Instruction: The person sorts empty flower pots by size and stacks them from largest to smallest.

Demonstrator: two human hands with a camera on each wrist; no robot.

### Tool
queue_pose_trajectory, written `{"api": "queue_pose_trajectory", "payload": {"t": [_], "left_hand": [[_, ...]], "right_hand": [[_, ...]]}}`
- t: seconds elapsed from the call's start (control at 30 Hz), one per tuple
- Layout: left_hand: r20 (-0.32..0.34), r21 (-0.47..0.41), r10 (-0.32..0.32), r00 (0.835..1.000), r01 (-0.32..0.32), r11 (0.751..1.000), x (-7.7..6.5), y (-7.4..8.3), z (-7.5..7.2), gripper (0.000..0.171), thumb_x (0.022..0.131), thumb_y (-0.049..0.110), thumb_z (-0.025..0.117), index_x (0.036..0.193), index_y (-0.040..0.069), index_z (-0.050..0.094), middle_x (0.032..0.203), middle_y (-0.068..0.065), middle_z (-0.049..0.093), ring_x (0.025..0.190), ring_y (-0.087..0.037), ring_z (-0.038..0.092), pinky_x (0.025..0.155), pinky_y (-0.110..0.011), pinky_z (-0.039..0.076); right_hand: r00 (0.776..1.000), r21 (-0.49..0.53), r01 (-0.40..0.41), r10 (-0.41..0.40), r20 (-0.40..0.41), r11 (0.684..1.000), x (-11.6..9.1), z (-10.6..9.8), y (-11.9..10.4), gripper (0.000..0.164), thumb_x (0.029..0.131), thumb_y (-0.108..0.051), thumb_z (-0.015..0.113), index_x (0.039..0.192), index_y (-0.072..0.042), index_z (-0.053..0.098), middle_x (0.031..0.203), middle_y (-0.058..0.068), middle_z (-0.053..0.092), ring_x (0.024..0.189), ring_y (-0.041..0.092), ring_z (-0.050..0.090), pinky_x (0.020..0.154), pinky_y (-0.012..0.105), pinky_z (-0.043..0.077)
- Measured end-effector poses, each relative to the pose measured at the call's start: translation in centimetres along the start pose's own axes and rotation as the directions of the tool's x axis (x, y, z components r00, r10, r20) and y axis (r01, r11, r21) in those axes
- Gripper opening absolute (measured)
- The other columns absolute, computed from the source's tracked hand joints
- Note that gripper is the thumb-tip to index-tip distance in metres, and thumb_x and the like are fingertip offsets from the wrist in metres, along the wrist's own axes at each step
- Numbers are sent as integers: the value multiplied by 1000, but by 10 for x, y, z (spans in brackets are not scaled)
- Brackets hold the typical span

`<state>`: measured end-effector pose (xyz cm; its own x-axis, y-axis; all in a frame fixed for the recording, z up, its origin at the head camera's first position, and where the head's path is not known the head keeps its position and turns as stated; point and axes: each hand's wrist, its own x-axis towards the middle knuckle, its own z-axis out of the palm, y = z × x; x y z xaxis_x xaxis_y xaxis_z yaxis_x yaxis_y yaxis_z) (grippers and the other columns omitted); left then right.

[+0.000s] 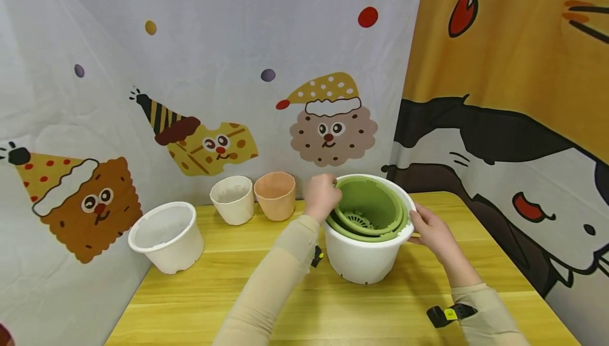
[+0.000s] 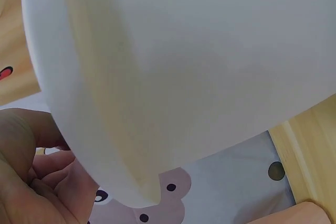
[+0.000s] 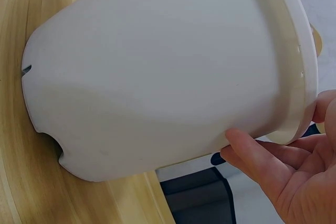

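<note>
A large white flowerpot (image 1: 363, 262) stands on the table with two green flowerpots nested inside it. Slots show in the bottom of the inner green flowerpot (image 1: 376, 198); a lower green rim (image 1: 380, 238) surrounds it. My left hand (image 1: 323, 195) pinches the inner green pot's rim at the far left, its fingertips partly hidden. In the left wrist view, the left hand (image 2: 44, 169) is beside the white rim. On the opposite side my right hand (image 1: 435, 229) grips the white pot's rim, thumb on top and fingers underneath, as the right wrist view shows.
Left on the wooden table (image 1: 214, 293) stands another white pot (image 1: 178, 245). A small cream pot (image 1: 235, 206) and a peach pot (image 1: 276, 200) stand side by side at the back. A printed curtain (image 1: 238, 71) hangs right behind the table.
</note>
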<state>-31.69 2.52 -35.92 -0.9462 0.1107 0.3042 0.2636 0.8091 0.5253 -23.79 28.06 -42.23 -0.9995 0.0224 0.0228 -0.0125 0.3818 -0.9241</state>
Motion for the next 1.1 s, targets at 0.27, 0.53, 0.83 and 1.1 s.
{"api": "queue_pose_trajectory", "payload": {"t": [0.27, 0.53, 0.83, 1.1], "left_hand": [[15, -15, 14, 1000, -14, 1000, 0, -1, -1, 16, 78, 2, 63, 88, 5, 75, 84, -7, 71, 73, -20, 62, 65, -33, 53], [-15, 58, 70, 997, -69, 996, -4, 0, -3, 10, 79, 2, 63, 72, 7, 67, 66, -3, 61, 57, -15, 48, 49, -28, 39], [-57, 120, 19, 998, -12, 993, -4, 1, -16, 15, 83, 12, 63, 92, 15, 75, 91, -1, 73, 79, -20, 68, 59, -39, 53], [-25, 37, 26, 999, -25, 999, -7, -11, -24, 31, 87, 13, 63, 115, 10, 74, 104, -5, 73, 94, -22, 69, 75, -38, 56]], "right_hand": [[1000, -6, 5, -5, -1, 1000, 0, 0, 1, 63, 107, -39, 36, 156, -1, 24, 144, 33, 40, 114, 37, 58, 81, 33, 58], [1000, 10, 21, -21, 1, 1000, 1, 0, 3, 62, 107, -37, 37, 155, -1, 24, 144, 33, 40, 113, 35, 59, 81, 32, 58], [1000, 13, 12, -12, 10, 1000, 1, 0, 3, 63, 107, -39, 36, 156, -2, 22, 147, 32, 36, 114, 35, 58, 81, 32, 58], [1000, 8, 10, -11, 12, 1000, 1, 0, 3, 63, 107, -38, 36, 156, -2, 22, 148, 32, 36, 114, 36, 58, 81, 31, 58]]}}
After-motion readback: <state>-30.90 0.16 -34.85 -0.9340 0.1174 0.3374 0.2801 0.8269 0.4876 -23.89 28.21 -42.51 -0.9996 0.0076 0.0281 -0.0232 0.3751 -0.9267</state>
